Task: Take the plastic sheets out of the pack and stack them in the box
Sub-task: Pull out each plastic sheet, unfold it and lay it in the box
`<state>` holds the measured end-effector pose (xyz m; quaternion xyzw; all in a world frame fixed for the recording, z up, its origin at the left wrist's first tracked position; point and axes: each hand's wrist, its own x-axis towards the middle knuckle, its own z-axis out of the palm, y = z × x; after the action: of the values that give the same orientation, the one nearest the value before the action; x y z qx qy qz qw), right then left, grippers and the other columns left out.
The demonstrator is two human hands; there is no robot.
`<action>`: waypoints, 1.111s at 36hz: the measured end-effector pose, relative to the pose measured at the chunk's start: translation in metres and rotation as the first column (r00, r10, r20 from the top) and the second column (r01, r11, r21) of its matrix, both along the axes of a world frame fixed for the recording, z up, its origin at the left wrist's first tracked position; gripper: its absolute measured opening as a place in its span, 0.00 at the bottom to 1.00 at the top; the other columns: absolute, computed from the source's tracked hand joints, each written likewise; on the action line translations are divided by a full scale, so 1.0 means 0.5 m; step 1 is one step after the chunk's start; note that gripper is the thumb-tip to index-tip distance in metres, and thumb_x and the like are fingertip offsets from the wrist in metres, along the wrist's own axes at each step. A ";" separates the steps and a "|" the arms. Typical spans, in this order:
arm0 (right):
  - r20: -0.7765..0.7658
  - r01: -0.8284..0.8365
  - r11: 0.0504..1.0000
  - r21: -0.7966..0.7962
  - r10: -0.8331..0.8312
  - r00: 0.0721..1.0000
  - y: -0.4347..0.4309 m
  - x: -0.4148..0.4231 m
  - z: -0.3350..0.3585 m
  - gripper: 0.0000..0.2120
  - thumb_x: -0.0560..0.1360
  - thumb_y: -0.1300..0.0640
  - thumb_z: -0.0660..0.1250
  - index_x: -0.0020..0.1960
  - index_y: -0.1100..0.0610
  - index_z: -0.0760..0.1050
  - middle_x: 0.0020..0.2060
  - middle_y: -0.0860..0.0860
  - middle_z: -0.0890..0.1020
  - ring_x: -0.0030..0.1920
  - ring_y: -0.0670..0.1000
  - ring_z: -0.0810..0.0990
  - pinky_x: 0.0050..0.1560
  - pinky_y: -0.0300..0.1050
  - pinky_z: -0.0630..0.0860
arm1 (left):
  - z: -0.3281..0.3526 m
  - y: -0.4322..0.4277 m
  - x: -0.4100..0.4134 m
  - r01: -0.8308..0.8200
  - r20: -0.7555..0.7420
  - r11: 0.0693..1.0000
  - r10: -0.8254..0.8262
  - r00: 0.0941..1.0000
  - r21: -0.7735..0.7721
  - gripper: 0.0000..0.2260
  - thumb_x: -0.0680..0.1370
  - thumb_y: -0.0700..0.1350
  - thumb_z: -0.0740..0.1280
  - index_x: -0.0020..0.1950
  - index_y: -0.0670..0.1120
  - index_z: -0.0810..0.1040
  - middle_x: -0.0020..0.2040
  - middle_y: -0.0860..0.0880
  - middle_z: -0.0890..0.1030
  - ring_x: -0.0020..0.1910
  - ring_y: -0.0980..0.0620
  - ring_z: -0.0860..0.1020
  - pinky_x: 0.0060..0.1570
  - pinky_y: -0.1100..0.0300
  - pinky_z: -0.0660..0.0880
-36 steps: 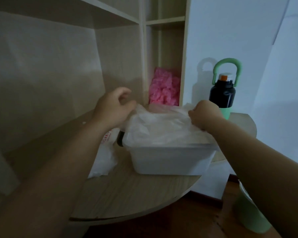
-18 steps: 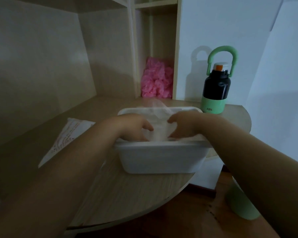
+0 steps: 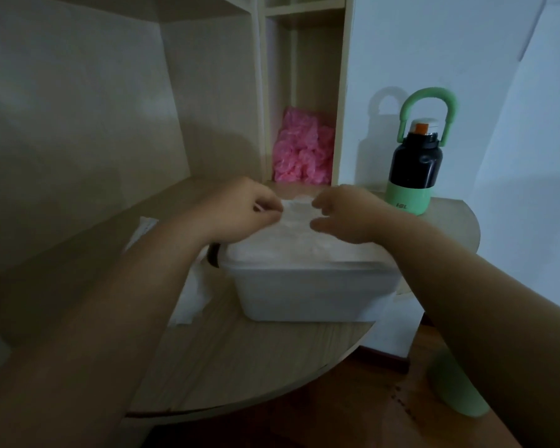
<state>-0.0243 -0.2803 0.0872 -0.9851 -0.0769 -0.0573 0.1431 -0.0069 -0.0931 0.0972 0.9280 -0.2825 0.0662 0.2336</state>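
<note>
Frankly, the plastic sheets (image 3: 304, 245) are heaped above the rim of the box (image 3: 311, 292) at the centre of the frame. The left hand (image 3: 240, 210) pinches the top one with curled fingertips, while the right hand (image 3: 346, 216) hovers clawed over the heap; through the blur I cannot tell whether it grips anything. I'd worry that film this slippery springs up and slides over the rim on release, and that the arm lying across the pack (image 3: 191, 295), centre left, drags it along the table (image 3: 256, 367).

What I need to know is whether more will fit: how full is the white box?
Full: plastic sheets fill the white box to its top edge and mound slightly above it. How tightly packed, cannot tell.
</note>
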 end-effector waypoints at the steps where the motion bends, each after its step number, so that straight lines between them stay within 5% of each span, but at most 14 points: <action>1: 0.040 -0.013 0.999 0.030 0.012 0.999 0.016 -0.006 0.005 0.23 0.77 0.51 0.64 0.70 0.56 0.68 0.65 0.53 0.74 0.63 0.53 0.73 0.63 0.45 0.68 | 0.004 0.015 -0.007 -0.016 0.033 0.998 0.019 0.999 -0.067 0.08 0.78 0.46 0.67 0.55 0.50 0.82 0.43 0.60 0.78 0.46 0.60 0.77 0.44 0.69 0.69; 7: 0.321 -0.159 0.959 0.234 0.079 0.944 0.149 -0.052 0.014 0.14 0.77 0.56 0.63 0.61 0.58 0.76 0.55 0.54 0.81 0.56 0.54 0.78 0.60 0.49 0.73 | -0.032 0.127 -0.041 -0.172 0.173 0.892 0.264 0.949 -0.419 0.08 0.78 0.43 0.66 0.54 0.50 0.82 0.42 0.59 0.79 0.41 0.65 0.75 0.42 0.70 0.69; 12: 0.458 -0.372 0.876 0.308 0.206 0.865 0.278 -0.100 -0.023 0.11 0.75 0.61 0.64 0.55 0.60 0.79 0.47 0.57 0.83 0.48 0.58 0.80 0.50 0.47 0.73 | -0.109 0.226 -0.070 -0.271 0.157 0.809 0.403 0.902 -0.521 0.07 0.78 0.40 0.66 0.51 0.51 0.80 0.44 0.57 0.80 0.40 0.65 0.76 0.43 0.71 0.71; 15: 0.403 -0.435 0.853 0.287 0.305 0.863 0.327 -0.109 -0.062 0.11 0.77 0.60 0.62 0.56 0.60 0.79 0.48 0.56 0.83 0.48 0.56 0.80 0.52 0.48 0.74 | -0.171 0.263 -0.083 -0.303 0.056 0.826 0.372 0.927 -0.475 0.09 0.78 0.40 0.66 0.47 0.55 0.78 0.43 0.61 0.79 0.43 0.62 0.77 0.46 0.62 0.74; 17: 0.330 -0.414 0.850 0.326 0.308 0.892 0.351 -0.104 -0.099 0.14 0.79 0.60 0.60 0.62 0.57 0.76 0.54 0.54 0.82 0.53 0.50 0.79 0.54 0.39 0.72 | -0.208 0.276 -0.098 -0.305 0.031 0.868 0.344 0.939 -0.392 0.09 0.77 0.40 0.67 0.48 0.55 0.78 0.45 0.59 0.79 0.46 0.58 0.78 0.49 0.56 0.75; 19: 0.209 -0.330 0.855 0.400 0.265 0.941 0.363 -0.095 -0.139 0.17 0.79 0.61 0.59 0.67 0.55 0.71 0.61 0.53 0.78 0.60 0.49 0.76 0.58 0.38 0.71 | -0.237 0.274 -0.109 -0.331 -0.013 0.911 0.339 0.941 -0.247 0.09 0.77 0.43 0.67 0.55 0.54 0.78 0.53 0.54 0.79 0.55 0.53 0.77 0.57 0.52 0.74; 22: 0.021 -0.172 0.838 0.517 0.189 0.982 0.360 -0.073 -0.195 0.22 0.79 0.63 0.58 0.73 0.54 0.64 0.69 0.52 0.71 0.67 0.50 0.70 0.63 0.41 0.68 | -0.276 0.266 -0.114 -0.374 -0.056 0.924 0.371 0.927 -0.083 0.18 0.78 0.49 0.66 0.68 0.49 0.74 0.67 0.50 0.75 0.65 0.52 0.71 0.63 0.57 0.67; 25: -0.065 -0.123 0.846 0.519 0.183 0.981 0.347 -0.058 -0.239 0.25 0.79 0.62 0.58 0.75 0.53 0.59 0.72 0.52 0.66 0.70 0.50 0.65 0.67 0.41 0.62 | -0.311 0.261 -0.107 -0.368 0.005 0.926 0.370 0.929 -0.087 0.18 0.79 0.50 0.65 0.67 0.46 0.75 0.64 0.47 0.77 0.62 0.50 0.73 0.59 0.61 0.66; 29: -0.060 -0.140 0.859 0.493 0.194 0.979 0.336 -0.057 -0.272 0.25 0.80 0.60 0.57 0.76 0.53 0.57 0.73 0.52 0.65 0.71 0.50 0.64 0.66 0.36 0.58 | -0.333 0.264 -0.098 -0.406 0.121 0.891 0.434 0.893 -0.202 0.08 0.79 0.45 0.66 0.51 0.43 0.83 0.47 0.46 0.81 0.48 0.49 0.77 0.47 0.57 0.72; 40: 0.050 -0.159 0.827 0.539 0.157 0.986 0.331 -0.052 -0.286 0.27 0.78 0.60 0.59 0.75 0.53 0.57 0.63 0.57 0.74 0.52 0.50 0.74 0.58 0.46 0.72 | -0.333 0.264 -0.101 -0.428 0.149 0.826 0.506 0.849 -0.367 0.06 0.80 0.39 0.61 0.44 0.48 0.71 0.43 0.52 0.73 0.43 0.54 0.71 0.40 0.68 0.65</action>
<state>-0.0503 -0.1146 -0.0557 -0.8948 -0.1388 -0.0664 0.4191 -0.0575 0.0387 -0.0696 0.9034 -0.0567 0.2782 0.3214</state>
